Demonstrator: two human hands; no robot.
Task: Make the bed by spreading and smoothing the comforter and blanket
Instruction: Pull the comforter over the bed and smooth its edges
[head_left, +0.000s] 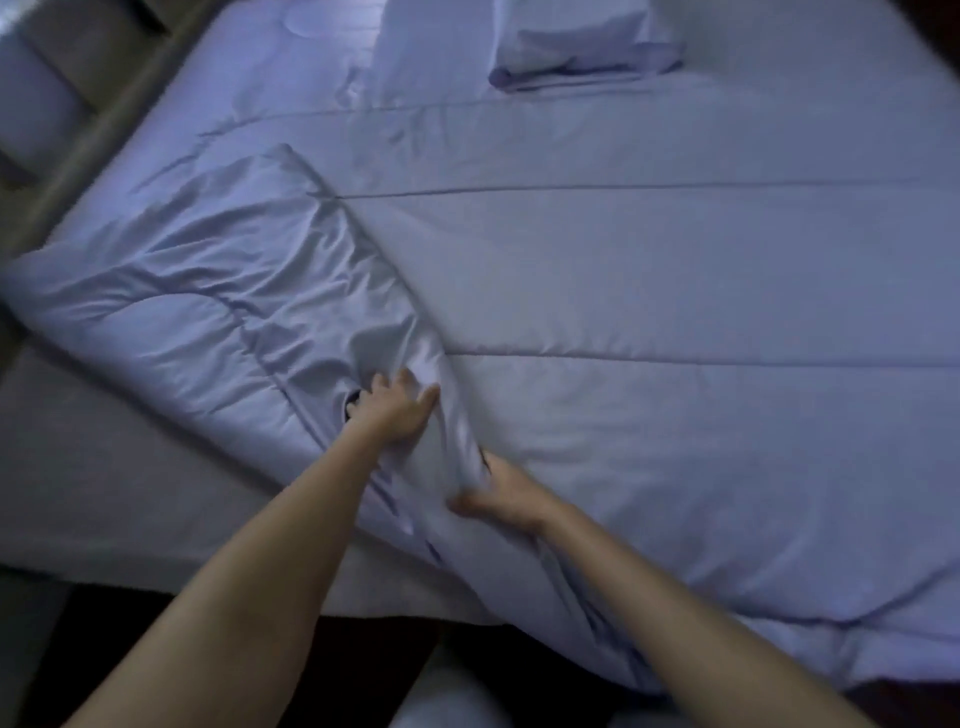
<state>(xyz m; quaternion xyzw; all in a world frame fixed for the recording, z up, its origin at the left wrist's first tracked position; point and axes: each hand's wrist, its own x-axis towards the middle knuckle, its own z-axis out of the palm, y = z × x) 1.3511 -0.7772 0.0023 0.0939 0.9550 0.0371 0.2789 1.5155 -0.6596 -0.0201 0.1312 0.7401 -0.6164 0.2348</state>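
Observation:
A pale lavender quilted comforter (649, 291) covers most of the bed. Its near-left corner (208, 291) is folded back on top, wrinkled and shiny. My left hand (397, 410) grips the folded edge at the crease, fingers curled into the fabric. My right hand (506, 493) pinches the same fold a little nearer to me, thumb on top. A folded blanket (587, 47) of the same colour lies at the far end of the bed. Bare sheet (104, 483) shows at the near-left where the comforter is turned back.
A pillow (31, 109) lies off the bed at the far left beside a dark bed frame (104, 130). The dark floor (363, 670) runs along the near edge of the mattress. The picture is dim and slightly blurred.

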